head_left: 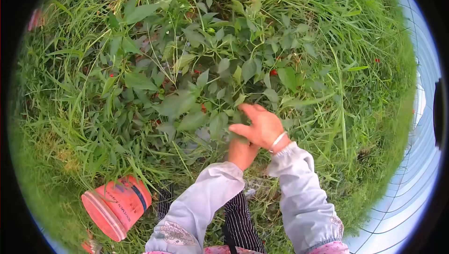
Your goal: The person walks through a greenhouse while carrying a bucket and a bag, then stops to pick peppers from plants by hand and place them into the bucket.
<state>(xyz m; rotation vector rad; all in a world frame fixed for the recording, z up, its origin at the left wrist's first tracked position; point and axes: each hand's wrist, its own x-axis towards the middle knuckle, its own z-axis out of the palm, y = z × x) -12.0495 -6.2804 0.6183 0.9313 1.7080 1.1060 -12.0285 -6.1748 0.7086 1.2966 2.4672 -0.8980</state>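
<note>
My right hand (pixel 264 127), with a white bracelet at the wrist, is among the leaves of a pepper plant (pixel 217 85). Its thumb and fingers are spread apart, and nothing shows between them. Just below and partly behind it is my left hand (pixel 241 153); its fingers are hidden by leaves and the right hand. Small red peppers show through the foliage, one red pepper (pixel 273 72) above my right hand and another red pepper (pixel 203 108) to its left. Higher up is a small green pepper (pixel 211 30).
A pinkish-red bucket (pixel 124 207) lies tilted in the grass at lower left, its rim toward the lower left. Tall grass (pixel 327 15) grows thickly around the plants. My striped trouser leg (pixel 241 223) is below the hands. Pale sheeting (pixel 407 179) curves along the right edge.
</note>
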